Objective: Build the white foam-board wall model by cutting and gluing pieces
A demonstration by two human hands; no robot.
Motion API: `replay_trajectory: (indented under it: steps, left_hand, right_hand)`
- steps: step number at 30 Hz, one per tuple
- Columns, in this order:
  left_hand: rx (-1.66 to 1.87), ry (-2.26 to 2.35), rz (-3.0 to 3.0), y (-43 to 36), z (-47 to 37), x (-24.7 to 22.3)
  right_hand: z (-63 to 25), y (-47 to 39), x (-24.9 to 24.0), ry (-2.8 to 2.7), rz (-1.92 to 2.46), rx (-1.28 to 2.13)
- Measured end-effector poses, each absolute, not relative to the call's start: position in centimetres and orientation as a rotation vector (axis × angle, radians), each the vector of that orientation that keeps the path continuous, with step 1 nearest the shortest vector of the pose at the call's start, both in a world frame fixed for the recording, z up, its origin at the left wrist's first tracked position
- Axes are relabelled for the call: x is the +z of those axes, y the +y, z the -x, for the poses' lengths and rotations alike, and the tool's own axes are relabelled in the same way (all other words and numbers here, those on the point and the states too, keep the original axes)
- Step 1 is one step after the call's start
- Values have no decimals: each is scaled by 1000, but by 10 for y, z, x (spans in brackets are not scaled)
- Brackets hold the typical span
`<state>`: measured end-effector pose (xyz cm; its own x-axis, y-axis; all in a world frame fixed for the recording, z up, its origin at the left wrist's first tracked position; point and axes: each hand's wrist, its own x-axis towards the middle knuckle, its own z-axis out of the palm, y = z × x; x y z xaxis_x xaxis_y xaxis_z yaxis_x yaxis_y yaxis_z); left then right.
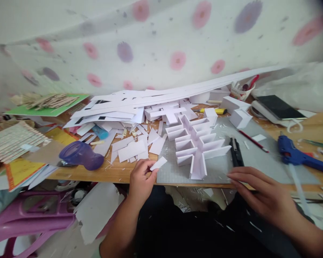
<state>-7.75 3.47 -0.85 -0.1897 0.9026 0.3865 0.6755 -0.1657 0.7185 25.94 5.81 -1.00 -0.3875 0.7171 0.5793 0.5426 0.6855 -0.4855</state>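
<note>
Between the thumb and fingers of my left hand [142, 179], a small white strip of card [158, 163] is pinched above the table's front edge. To its right a white card structure [196, 143] with several branching upright walls stands on the grey cutting mat [169, 172]. My right hand [261, 197] is at the mat's front edge, fingers stretched out and nothing visible in them. Just beyond those fingertips lies a black utility knife [236, 152]; whether they touch it I cannot tell.
A blue glue gun [293, 154], a dark red pencil [253, 141] and a black phone [280, 106] lie at right. White card offcuts [133, 150] and a purple cup [80, 156] are at left. Long white sheets [150, 98] lie behind. A pink stool [34, 215] stands below.
</note>
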Motion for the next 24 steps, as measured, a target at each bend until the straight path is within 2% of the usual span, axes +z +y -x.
replay_trajectory:
  steps: [3, 6, 13, 24]
  left_hand:
    - [1338, 1615, -1729, 27, 54, -2]
    - [1207, 1440, -1696, 21, 26, 2]
    - [1169, 1448, -1747, 25, -13, 2]
    - [1241, 1623, -1840, 28, 8, -10]
  right_hand:
    - [-242, 50, 1, -2075, 860, 440]
    - [-224, 50, 12, -2064, 766, 634]
    - [-203, 71, 47, -2096, 765, 755]
    - [-188, 88, 63, -2614, 960, 279]
